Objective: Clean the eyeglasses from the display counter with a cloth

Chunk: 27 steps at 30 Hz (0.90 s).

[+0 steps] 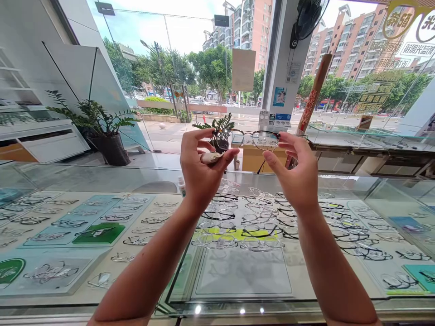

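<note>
A pair of eyeglasses [247, 134], with dark upper rims and clear lenses, is raised in front of me above the glass counter. My left hand [200, 170] is closed on its left end, and a crumpled whitish cloth or tissue [210, 157] is tucked in the same palm. At the other end, the fingers of my right hand [299, 167] grip the frame by its right corner, with the thumb below. Rows of other eyeglasses [261, 231] lie beneath my hands at the counter.
The glass display counter [238, 280] spans the front, with more spectacles on both sides. A small spray bottle [181, 185] stands behind my left forearm. Beyond are potted plants [115, 149], a glass storefront, a wall fan [307, 20] and another display case [353, 140] at right.
</note>
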### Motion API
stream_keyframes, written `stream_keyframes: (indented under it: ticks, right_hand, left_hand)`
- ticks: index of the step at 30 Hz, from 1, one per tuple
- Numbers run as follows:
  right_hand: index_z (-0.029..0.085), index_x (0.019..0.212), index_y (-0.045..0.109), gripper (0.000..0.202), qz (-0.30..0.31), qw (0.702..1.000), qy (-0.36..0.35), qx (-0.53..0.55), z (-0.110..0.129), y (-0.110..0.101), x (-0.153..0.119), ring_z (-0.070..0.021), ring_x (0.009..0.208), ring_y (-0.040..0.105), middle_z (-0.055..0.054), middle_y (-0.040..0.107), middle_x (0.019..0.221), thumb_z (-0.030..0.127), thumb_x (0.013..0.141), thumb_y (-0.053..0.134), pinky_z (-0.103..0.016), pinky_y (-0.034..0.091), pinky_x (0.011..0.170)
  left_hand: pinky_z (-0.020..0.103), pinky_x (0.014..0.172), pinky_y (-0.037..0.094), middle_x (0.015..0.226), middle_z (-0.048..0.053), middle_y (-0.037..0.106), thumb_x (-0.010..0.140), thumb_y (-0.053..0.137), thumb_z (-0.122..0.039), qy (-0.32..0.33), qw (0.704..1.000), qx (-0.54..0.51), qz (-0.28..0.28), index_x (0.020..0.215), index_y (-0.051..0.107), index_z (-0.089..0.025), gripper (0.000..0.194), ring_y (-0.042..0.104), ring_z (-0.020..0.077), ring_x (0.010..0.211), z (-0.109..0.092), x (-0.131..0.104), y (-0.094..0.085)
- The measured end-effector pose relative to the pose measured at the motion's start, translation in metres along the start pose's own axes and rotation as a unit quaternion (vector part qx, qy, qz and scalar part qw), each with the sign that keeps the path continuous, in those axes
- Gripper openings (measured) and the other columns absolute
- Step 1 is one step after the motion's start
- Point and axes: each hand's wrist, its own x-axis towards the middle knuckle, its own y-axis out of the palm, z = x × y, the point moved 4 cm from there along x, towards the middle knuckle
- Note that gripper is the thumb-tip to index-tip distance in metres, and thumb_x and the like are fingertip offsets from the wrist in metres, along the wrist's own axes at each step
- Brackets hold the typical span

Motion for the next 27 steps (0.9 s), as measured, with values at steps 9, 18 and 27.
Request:
stream_keyframes:
  ticks: [9,18,27]
  right_hand:
    - [0.026,0.135,0.072,0.048,-0.002,1.0,-0.011,-0.027,0.0,0.0,-0.001,-0.0318,0.116,0.077,-0.011,0.078,0.132,0.051,0.095,0.081,-0.058,0.061,0.104]
    - [0.025,0.136,0.072,0.048,0.006,0.999,-0.012,-0.036,-0.003,0.002,-0.002,-0.0304,0.113,0.078,-0.012,0.078,0.132,0.05,0.096,0.077,-0.058,0.062,0.103]
    - [0.027,0.135,0.071,0.046,0.007,0.999,0.0,-0.035,-0.005,0.003,-0.002,-0.0305,0.113,0.077,-0.012,0.077,0.134,0.051,0.097,0.075,-0.06,0.061,0.105]
  left_hand:
    - [0.03,0.067,0.053,0.118,0.007,0.066,0.083,0.093,-0.065,0.02,1.0,0.015,-0.004,0.131,0.069,-0.024,0.067,0.064,0.015,0.083,-0.004,-0.004,0.0]
    - [0.031,0.068,0.054,0.118,0.007,0.066,0.085,0.088,-0.07,0.041,0.998,0.045,-0.018,0.13,0.069,-0.023,0.068,0.063,0.0145,0.08,-0.015,-0.005,0.001]
    - [0.03,0.065,0.054,0.118,0.007,0.066,0.088,0.088,-0.067,0.053,0.997,0.044,-0.019,0.13,0.07,-0.024,0.063,0.062,0.014,0.079,-0.017,-0.006,0.002]
